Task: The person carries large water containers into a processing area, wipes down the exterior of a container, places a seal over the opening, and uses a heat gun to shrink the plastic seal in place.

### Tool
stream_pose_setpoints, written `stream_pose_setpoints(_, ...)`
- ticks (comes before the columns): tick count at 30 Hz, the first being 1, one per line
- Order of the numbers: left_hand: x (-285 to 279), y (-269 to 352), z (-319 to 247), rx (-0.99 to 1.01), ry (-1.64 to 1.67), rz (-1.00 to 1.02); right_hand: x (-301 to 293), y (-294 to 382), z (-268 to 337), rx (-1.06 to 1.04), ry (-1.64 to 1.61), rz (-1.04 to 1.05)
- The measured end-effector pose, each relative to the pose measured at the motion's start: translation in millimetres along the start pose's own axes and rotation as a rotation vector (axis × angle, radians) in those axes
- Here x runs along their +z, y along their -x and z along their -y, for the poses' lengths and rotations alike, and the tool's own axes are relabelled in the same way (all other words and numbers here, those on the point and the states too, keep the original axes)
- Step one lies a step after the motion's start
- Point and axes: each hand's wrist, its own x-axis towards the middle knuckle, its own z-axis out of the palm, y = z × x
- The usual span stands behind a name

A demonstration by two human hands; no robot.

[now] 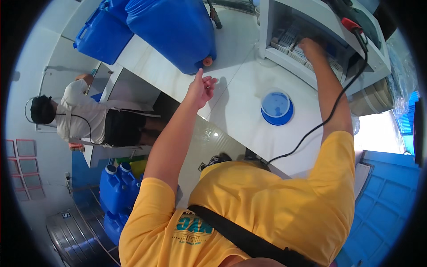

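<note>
My left hand (202,89) hovers beside the white counter (240,110) with nothing in it, its fingers loosely curled and apart. Just beyond it stands a large blue plastic jerrycan (176,33) with an orange-brown spout cap (207,61). My right hand (313,50) reaches into a white cabinet (293,68), above small white plastic baskets (298,56) holding small pale items. Its fingers are bent downward and partly blurred, so any grip is hidden. On the counter between my arms is a round blue lid (278,120) with a translucent round lid or dish (275,104) overlapping it.
A black cable (328,116) crosses in front of my right forearm. A second blue jerrycan (103,36) stands at the upper left. Further left, another person (83,113) works at a counter. More blue jerrycans (115,190) and a steel tank (71,237) are at the lower left.
</note>
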Motion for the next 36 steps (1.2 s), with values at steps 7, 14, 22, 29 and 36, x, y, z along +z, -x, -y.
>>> stream_pose_setpoints(7,23,-64,-25,-0.104,0.230,0.042,-72,100,7,0.151,-0.332,-0.536)
stream_pose_setpoints(14,16,-90,-23,-0.117,0.116,0.121,-115,296,25,0.834,-0.627,-0.766)
stream_pose_setpoints(22,107,88,-52,0.082,-0.343,1.008,-182,275,177,0.048,-0.337,-0.728)
stream_pose_setpoints(29,128,130,-74,0.521,-0.541,0.926,-172,250,204,0.169,-0.816,-0.679)
stream_pose_setpoints(36,119,128,-46,0.436,-0.234,0.779,-128,236,182,0.204,-1.311,-0.417)
